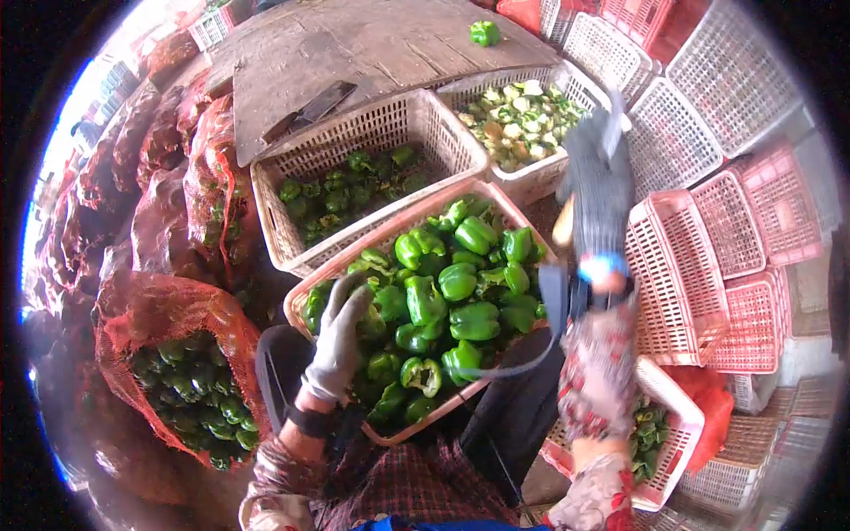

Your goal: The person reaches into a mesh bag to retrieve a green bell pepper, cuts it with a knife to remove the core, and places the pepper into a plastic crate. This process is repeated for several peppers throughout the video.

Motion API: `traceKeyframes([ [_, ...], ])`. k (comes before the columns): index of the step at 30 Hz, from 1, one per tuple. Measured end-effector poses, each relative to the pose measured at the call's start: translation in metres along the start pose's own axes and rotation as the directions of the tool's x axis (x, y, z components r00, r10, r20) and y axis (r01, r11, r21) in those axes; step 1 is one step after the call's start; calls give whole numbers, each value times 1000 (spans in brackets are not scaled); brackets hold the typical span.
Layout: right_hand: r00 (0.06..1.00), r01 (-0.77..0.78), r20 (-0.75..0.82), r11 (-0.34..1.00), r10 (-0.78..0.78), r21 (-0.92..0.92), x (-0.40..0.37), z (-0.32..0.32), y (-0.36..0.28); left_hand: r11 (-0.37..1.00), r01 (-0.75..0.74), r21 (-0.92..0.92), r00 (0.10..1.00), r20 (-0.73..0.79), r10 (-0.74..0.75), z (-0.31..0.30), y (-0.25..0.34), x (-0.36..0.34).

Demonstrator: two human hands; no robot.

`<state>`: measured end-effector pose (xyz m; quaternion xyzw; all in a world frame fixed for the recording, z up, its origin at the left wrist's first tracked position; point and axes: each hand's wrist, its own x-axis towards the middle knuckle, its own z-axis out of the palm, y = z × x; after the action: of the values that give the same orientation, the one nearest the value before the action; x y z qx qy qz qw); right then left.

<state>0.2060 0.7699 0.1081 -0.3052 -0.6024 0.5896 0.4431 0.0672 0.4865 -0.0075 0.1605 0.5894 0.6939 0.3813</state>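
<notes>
Green peppers (pixel 427 301): heaped in a pink crate (pixel 382 241) at the lap, a leg on either side; one cut open and hollow, toward the near side.
Left hand (pixel 341 332): pale glove, on the left side of the heap, fingers bent and slightly spread; cannot tell if the grip is clamped on a pepper or just resting.
Right hand (pixel 600 186): dark glove, raised off the crate's far right; grip closed around a knife (pixel 613 128), blade pointing away from the body, blurred.
Key relation: heap immediately right of the left hand, touching; leftward and bodyward of the right hand, clearly apart. Left nearer.
Long axis: crate running near-left to far-right; peppers blocky, lying every which way.
Far crate (pixel 434 119): dark green pieces, low down, form unclear.
White crate (pixel 531 164): pale and green cut pieces, just beside the right hand.
Table (pixel 390 44): behind both; cleaver (pixel 326 102) flat at left, lone pepper (pixel 485 34) far right.
Mesh sack (pixel 159 305): red, open, more peppers, left of the left leg.
</notes>
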Motion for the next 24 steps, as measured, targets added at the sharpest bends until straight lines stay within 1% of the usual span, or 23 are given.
traceKeyframes([
  [1, 997, -51, 73, 957, 31, 286, -5, -34, 34, 998, 28, 56, 1000, 8, -29, 1, 3, 10],
  [2, 938, -140, 347, 890, -21, 434, -11, -69, 87, 989, -76, 129, 997, 41, 71, 4, 7, 22],
  [3, 972, -101, 233, 922, 12, 374, -44, -65, 90, 989, -75, 129, 996, 66, 67, 9, 5, 38],
  [4, 992, -78, 116, 950, 44, 303, -77, -59, 93, 930, -226, 290, 974, 90, 208, 15, 1, 57],
  [5, 975, -160, -113, 960, 189, 229, -113, -22, 53, 822, -365, 436, 930, 137, 341, 24, 0, 75],
  [6, 934, -185, -265, 958, 241, 218, -121, -11, 58, 662, -443, 605, 888, 196, 416, 38, 6, 88],
  [7, 866, -217, -409, 953, 288, 211, -124, -7, 65, 463, -491, 738, 842, 265, 470, 52, 12, 100],
  [8, 842, -254, -399, 918, 364, 304, -131, -10, 72, 397, -517, 758, 829, 328, 453, 66, 15, 111],
  [9, 812, -290, -382, 873, 442, 393, -139, -14, 80, 274, -522, 807, 822, 390, 415, 73, -1, 131],
  [10, 798, -332, -343, 836, 496, 437, -143, -18, 86, 159, -489, 858, 852, 430, 298, 78, -34, 151],
  [11, 780, -373, -303, 795, 548, 478, -146, -22, 93, 37, -464, 885, 876, 451, 171, 81, -65, 167],
  [12, 758, -402, -341, 810, 556, 427, -145, -24, 96, -24, -440, 898, 883, 438, 170, 86, -81, 159],
  [13, 741, -430, -377, 823, 556, 371, -139, -27, 99, -8, -446, 895, 873, 437, 217, 90, -92, 162],
  [14, 825, -225, -416, 898, 382, 378, -138, -21, 92, -41, -417, 908, 890, 418, 181, 96, -91, 166],
  [15, 827, -212, -403, 881, 392, 422, -138, -22, 91, -88, -390, 917, 908, 399, 131, 96, -86, 166],
  [16, 831, -212, -377, 859, 409, 466, -139, -26, 93, -115, -402, 908, 907, 413, 89, 97, -81, 167],
  [17, 836, -222, -340, 833, 430, 507, -140, -25, 93, -173, -414, 894, 896, 433, 95, 97, -86, 170],
  [18, 817, -235, -340, 808, 465, 540, -137, -19, 91, -169, -410, 896, 900, 428, 86, 99, -84, 170],
  [19, 766, -322, -364, 807, 530, 495, -134, -11, 85, -162, -407, 899, 902, 423, 82, 101, -81, 169],
  [20, 723, -395, -390, 804, 570, 444, -127, 0, 74, -213, -391, 895, 905, 416, 86, 101, -87, 175],
  [21, 739, -412, -392, 828, 548, 381, -125, 2, 79, -268, -390, 881, 904, 421, 67, 100, -92, 179],
  [23, 812, -365, -390, 900, 433, 239, -122, -5, 103, -167, -402, 900, 908, 416, 55, 99, -90, 181],
  [24, 841, -318, -392, 927, 372, 198, -121, -5, 106, -113, -420, 901, 907, 419, -32, 98, -78, 177],
])
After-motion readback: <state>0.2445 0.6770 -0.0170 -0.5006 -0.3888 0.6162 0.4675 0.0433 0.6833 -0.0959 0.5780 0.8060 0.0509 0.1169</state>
